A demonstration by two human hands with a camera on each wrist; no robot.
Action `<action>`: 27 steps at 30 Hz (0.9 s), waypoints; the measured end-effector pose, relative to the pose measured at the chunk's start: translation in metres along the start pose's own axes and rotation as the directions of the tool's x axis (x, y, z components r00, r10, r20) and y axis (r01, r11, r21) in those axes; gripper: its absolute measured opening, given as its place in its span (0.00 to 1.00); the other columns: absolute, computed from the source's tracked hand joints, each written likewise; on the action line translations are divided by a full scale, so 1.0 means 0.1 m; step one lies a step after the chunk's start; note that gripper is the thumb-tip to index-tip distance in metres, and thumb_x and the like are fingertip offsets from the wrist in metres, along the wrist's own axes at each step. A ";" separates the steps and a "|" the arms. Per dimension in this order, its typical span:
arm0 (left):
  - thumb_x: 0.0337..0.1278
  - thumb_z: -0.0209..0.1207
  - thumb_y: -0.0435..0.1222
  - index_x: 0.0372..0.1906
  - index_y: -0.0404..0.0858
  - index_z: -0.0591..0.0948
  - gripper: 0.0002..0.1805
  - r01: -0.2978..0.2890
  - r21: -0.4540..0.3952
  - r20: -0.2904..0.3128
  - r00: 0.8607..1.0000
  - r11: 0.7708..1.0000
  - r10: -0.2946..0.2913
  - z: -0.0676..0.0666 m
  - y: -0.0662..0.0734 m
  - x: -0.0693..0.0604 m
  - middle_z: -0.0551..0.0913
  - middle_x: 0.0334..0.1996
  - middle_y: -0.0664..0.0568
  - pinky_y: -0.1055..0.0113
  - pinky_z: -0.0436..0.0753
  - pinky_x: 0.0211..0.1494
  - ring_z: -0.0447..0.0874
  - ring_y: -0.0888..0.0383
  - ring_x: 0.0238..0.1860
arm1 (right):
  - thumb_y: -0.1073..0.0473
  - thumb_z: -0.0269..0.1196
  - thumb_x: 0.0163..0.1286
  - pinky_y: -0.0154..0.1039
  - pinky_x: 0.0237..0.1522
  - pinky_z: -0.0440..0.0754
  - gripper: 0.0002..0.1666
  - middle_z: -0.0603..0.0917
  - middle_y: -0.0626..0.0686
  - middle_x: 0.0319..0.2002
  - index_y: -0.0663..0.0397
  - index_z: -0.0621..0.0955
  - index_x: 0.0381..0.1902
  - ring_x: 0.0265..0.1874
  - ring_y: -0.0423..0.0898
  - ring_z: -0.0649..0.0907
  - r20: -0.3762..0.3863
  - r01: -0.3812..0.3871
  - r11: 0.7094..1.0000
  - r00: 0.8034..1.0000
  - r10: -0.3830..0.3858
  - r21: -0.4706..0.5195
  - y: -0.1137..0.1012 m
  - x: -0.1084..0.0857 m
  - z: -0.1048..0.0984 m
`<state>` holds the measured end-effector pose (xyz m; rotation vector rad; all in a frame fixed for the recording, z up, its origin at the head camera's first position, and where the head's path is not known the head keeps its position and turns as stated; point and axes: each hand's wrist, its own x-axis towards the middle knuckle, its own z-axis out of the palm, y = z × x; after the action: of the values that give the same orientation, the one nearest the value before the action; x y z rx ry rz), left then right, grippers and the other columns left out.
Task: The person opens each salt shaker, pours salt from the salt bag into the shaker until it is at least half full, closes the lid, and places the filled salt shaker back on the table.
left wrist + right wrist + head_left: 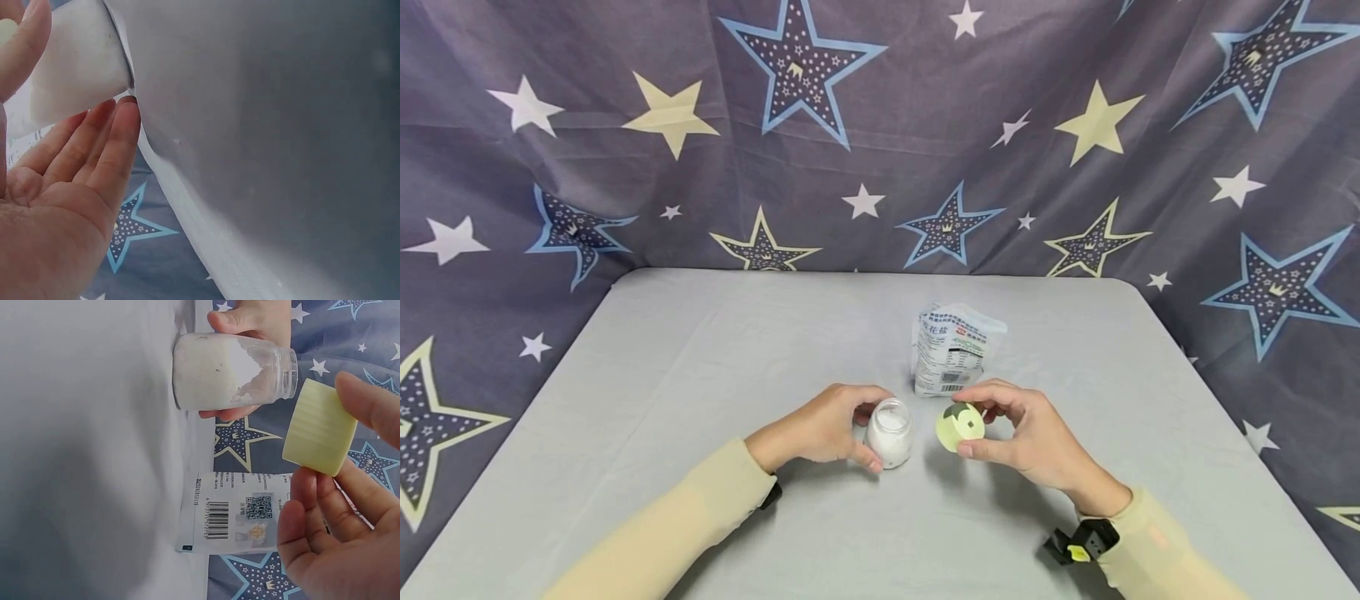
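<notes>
A clear glass jar (891, 437) partly filled with white powder stands upright on the table, its mouth uncovered. My left hand (831, 425) holds it from the left, with the thumb (225, 322) on one side and the fingers (94, 134) on the other. To the right of the jar, my right hand (1018, 425) pinches a pale yellow-green lid (955, 432) between thumb and fingers. The lid is tilted and raised off the table, apart from the jar. Its ribbed side (320, 428) shows in the right wrist view.
Behind the lid stands a white printed bag (953, 354) with a barcode and a QR code. A light grey cloth covers the table (737, 350). Beyond its back edge hangs a dark curtain (925, 100) patterned with stars.
</notes>
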<state>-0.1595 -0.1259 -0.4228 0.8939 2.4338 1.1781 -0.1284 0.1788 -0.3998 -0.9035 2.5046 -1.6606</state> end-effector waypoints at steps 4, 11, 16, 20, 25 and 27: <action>0.28 0.86 0.36 0.60 0.40 0.82 0.42 0.012 -0.012 0.006 1.000 1.000 -0.012 0.00 0.00 0.01 0.86 0.52 0.55 0.64 0.82 0.58 0.85 0.58 0.50 | 0.64 0.81 0.52 0.38 0.45 0.81 0.30 0.87 0.50 0.49 0.50 0.86 0.54 0.39 0.48 0.83 -0.003 0.004 1.000 1.000 -0.004 0.003 -0.02 0.02 0.01; 0.28 0.86 0.36 0.56 0.42 0.84 0.39 0.027 -0.012 0.013 1.000 1.000 -0.027 0.01 0.01 0.01 0.87 0.50 0.57 0.62 0.81 0.59 0.86 0.58 0.50 | 0.64 0.81 0.52 0.38 0.45 0.81 0.31 0.87 0.50 0.50 0.56 0.85 0.55 0.40 0.49 0.82 -0.005 0.014 1.000 1.000 -0.014 0.009 -0.07 0.06 0.02; 0.29 0.85 0.36 0.55 0.41 0.85 0.37 0.027 -0.005 0.015 1.000 1.000 -0.027 0.00 0.01 0.02 0.87 0.50 0.57 0.63 0.81 0.59 0.86 0.59 0.50 | 0.64 0.81 0.52 0.37 0.45 0.81 0.31 0.87 0.51 0.50 0.55 0.85 0.56 0.40 0.48 0.82 -0.008 0.019 1.000 1.000 -0.018 0.010 -0.10 0.08 0.04; 0.30 0.85 0.36 0.55 0.42 0.85 0.36 0.040 -0.005 0.016 0.999 0.999 -0.040 -0.01 0.01 0.03 0.87 0.49 0.58 0.64 0.82 0.58 0.86 0.60 0.49 | 0.64 0.81 0.52 0.37 0.45 0.81 0.31 0.87 0.52 0.51 0.55 0.85 0.56 0.40 0.48 0.82 -0.009 0.021 1.000 1.000 -0.021 0.008 -0.13 0.11 0.05; 0.30 0.85 0.35 0.54 0.42 0.85 0.36 0.054 -0.005 0.017 0.998 0.999 -0.054 -0.01 0.02 0.03 0.88 0.49 0.58 0.65 0.82 0.57 0.86 0.61 0.48 | 0.64 0.81 0.52 0.37 0.44 0.81 0.31 0.87 0.52 0.50 0.57 0.85 0.56 0.39 0.48 0.82 -0.012 0.031 1.000 0.999 -0.031 0.003 -0.16 0.14 0.06; 0.30 0.85 0.35 0.54 0.42 0.85 0.36 0.049 -0.009 0.018 0.999 0.999 -0.049 -0.01 0.02 0.03 0.88 0.48 0.58 0.65 0.82 0.57 0.86 0.61 0.48 | 0.64 0.81 0.52 0.37 0.44 0.81 0.31 0.87 0.51 0.48 0.56 0.85 0.55 0.39 0.49 0.82 -0.016 0.031 1.000 0.999 -0.031 -0.003 -0.17 0.15 0.06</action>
<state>-0.1612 -0.1240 -0.4202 0.8338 2.4202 1.1581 -0.1312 0.1625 -0.3837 -0.9379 2.5172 -1.6801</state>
